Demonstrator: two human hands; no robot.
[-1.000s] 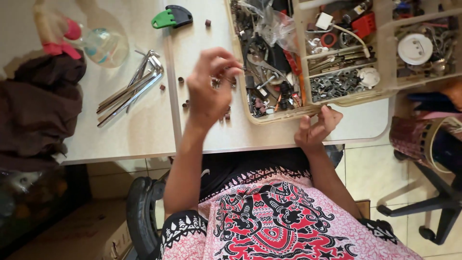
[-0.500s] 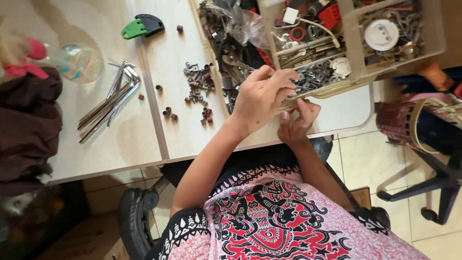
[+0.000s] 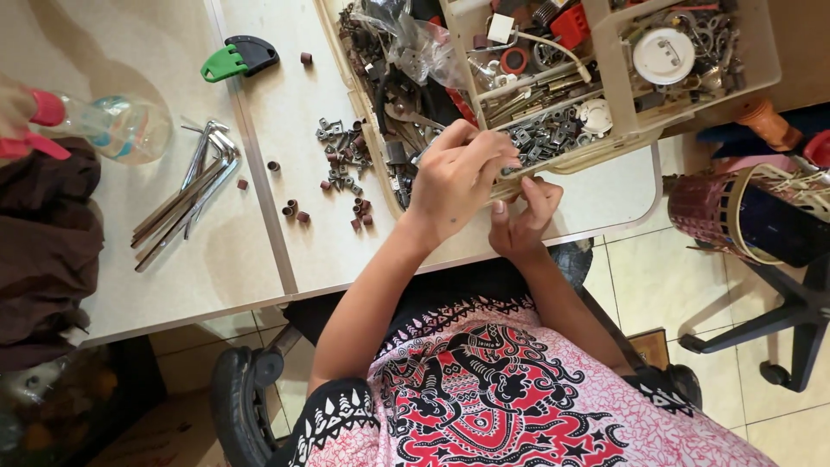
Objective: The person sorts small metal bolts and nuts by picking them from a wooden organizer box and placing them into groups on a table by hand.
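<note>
With the left hand (image 3: 454, 177) pinched over the grey metal clips (image 3: 553, 131) at the tray's (image 3: 618, 95) six o'clock edge, whatever is gripped hidden, single pieces are best lifted slowly while the half-curled, empty right hand (image 3: 523, 220) steadies the rim.

pale tables (image 3: 216, 259), tiled floor (image 3: 666, 294), office chair (image 3: 795, 320)

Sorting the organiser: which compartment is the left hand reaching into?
The left hand reaches into the small front compartment of grey metal brackets, not the one with the white disc or the red part.
</note>
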